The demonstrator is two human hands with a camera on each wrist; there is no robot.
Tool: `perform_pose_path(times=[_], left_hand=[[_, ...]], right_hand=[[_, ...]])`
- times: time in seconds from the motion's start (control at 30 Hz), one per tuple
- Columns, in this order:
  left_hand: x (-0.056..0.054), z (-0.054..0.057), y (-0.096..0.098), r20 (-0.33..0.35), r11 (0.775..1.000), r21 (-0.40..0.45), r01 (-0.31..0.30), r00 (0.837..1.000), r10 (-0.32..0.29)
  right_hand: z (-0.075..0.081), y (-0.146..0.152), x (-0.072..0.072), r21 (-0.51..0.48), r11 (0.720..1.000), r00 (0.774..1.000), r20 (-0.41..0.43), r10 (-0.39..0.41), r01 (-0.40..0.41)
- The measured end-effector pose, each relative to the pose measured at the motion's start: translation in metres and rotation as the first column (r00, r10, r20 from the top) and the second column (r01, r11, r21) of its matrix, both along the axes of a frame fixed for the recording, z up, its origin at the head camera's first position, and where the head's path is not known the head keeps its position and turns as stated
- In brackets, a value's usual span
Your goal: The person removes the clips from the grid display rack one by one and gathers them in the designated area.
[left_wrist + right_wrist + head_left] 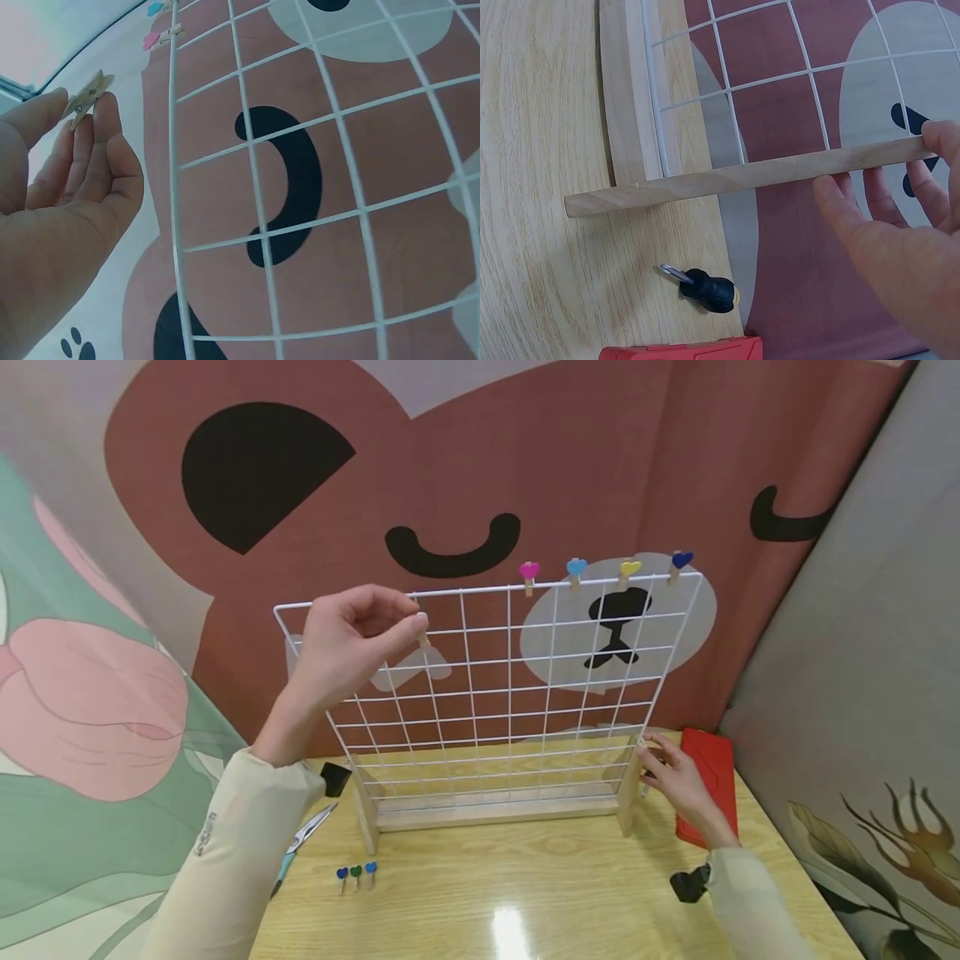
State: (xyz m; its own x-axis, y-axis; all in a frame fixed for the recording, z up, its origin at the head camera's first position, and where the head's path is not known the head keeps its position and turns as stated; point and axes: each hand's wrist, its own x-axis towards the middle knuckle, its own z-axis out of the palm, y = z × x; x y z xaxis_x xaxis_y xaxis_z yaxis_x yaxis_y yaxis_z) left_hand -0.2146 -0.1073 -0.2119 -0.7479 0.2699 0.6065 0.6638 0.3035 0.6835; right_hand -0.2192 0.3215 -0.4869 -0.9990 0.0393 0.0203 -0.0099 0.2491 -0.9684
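Observation:
My left hand (348,639) pinches a small wooden clothespin (88,97) between thumb and fingertips. It is raised in front of the upper left of a white wire grid (472,591), apart from the top bar in the left wrist view. The grid stands upright in a wooden frame with a base bar (495,812). My right hand (900,225) grips the frame's right wooden side post (742,176), thumb on one side and fingers at the other. Several clothespins with hearts sit along the grid's top right, among them a pink one (529,572) and a yellow one (630,570).
Three heart clothespins (356,875) lie on the table (450,893) at front left. Scissors with teal handles (283,868) lie left of the frame. A red case (707,760) and a stubby black screwdriver (709,291) lie to the right. A bear-print cloth (585,460) hangs behind.

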Motion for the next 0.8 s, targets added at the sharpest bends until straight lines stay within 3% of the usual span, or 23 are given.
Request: perform_pose_path(times=[0.23, 0.4, 0.57, 0.8], left_hand=[[0.006, -0.021, -0.010, 0.055, 1.000, -0.021, 0.000, 0.998, 0.001], [0.005, -0.045, -0.020, 0.095, 0.998, -0.057, 0.024, 0.995, -0.018], [0.005, -0.067, -0.032, 0.176, 0.995, -0.103, 0.004, 0.984, 0.014], [0.004, -0.090, -0.047, 0.232, 0.991, -0.121, -0.050, 0.970, 0.077]], right_hand=[[-0.001, -0.001, 0.000, -0.004, 1.000, 1.000, -0.003, -0.005, 0.005], [-0.003, -0.003, -0.002, -0.001, 1.000, 1.000, -0.002, -0.002, 0.002], [-0.003, -0.003, -0.001, 0.005, 1.000, 1.000, 0.000, -0.010, 0.010], [-0.002, -0.002, 0.001, 0.003, 1.000, 1.000, 0.005, -0.013, 0.013]])
